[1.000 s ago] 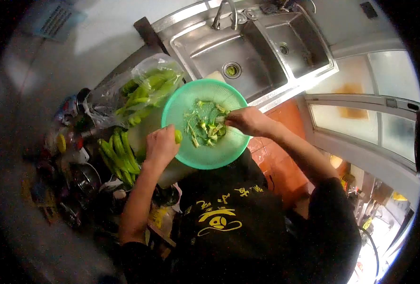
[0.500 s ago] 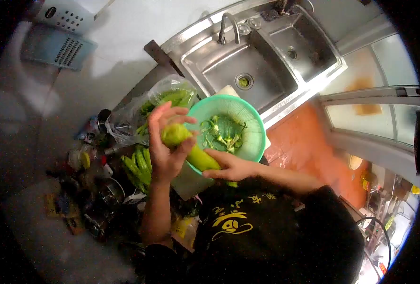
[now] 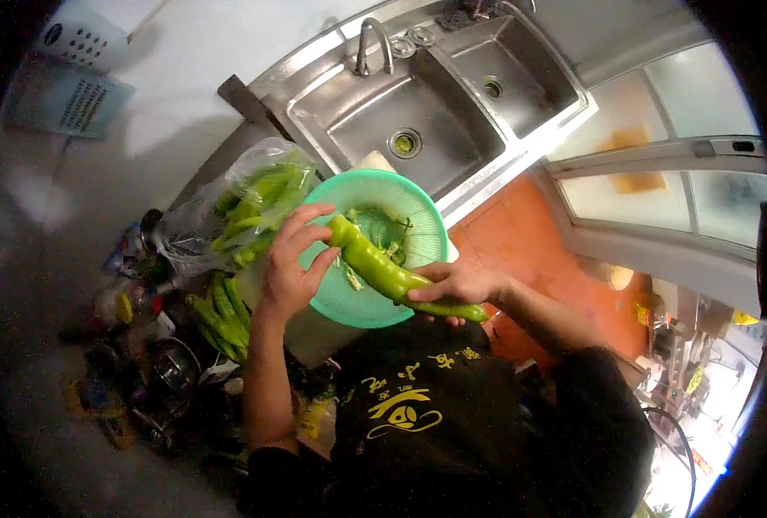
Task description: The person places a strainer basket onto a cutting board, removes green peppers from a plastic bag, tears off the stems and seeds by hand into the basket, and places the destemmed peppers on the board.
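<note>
A long light-green pepper [image 3: 370, 263] slants over a green mesh basket [image 3: 440, 233]. My right hand [image 3: 463, 285] is closed around its narrow lower part, with the tip sticking out past the fingers. At the thick end, my left hand [image 3: 290, 274] has its fingers apart and curved. Those fingertips are right beside the pepper; whether they touch it I cannot tell. Inside the basket lie several pepper stems and cores [image 3: 392, 229], partly hidden behind the pepper.
A clear plastic bag of green peppers [image 3: 267, 190] is left of the basket, with more long green peppers [image 3: 221, 315] below it. Beyond stands a steel double sink [image 3: 435, 121] with a faucet [image 3: 373, 43]. Dark pots [image 3: 172, 367] crowd the lower left.
The pepper's thick end has come out from between my left fingers and now shows beside them. My right hand still grips the pepper. The whole view has shifted, so the surroundings appear further left.
</note>
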`<state>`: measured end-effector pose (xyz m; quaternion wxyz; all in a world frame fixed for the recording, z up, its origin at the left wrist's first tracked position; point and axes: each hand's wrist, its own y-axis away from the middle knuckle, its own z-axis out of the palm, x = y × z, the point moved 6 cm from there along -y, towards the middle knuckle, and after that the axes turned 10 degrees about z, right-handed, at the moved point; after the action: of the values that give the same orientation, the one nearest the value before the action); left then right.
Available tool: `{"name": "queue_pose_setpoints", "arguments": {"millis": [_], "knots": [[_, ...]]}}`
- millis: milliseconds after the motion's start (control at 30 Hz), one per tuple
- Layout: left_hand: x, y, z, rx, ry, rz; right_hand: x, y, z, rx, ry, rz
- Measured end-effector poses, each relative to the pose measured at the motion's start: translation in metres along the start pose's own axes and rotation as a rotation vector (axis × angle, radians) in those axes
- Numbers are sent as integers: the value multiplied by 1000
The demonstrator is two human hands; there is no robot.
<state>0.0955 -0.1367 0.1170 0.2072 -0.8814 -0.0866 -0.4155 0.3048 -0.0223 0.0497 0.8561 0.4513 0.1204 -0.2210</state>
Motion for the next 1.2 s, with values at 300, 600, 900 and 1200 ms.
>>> {"name": "queue_pose_setpoints", "arguments": {"millis": [300,600,900,1200], "knots": [[-7,8,24,34,-23,-85,-1,9,-12,413,504,-225],[-6,19,40,246,-101,-99,-13,22,-6,807,868,-394],[-6,18,40,168,-108,-202,-18,23,-2,965,978,-368],[-23,38,48,6,-77,-199,-13,14,-10,905,981,-336]]}}
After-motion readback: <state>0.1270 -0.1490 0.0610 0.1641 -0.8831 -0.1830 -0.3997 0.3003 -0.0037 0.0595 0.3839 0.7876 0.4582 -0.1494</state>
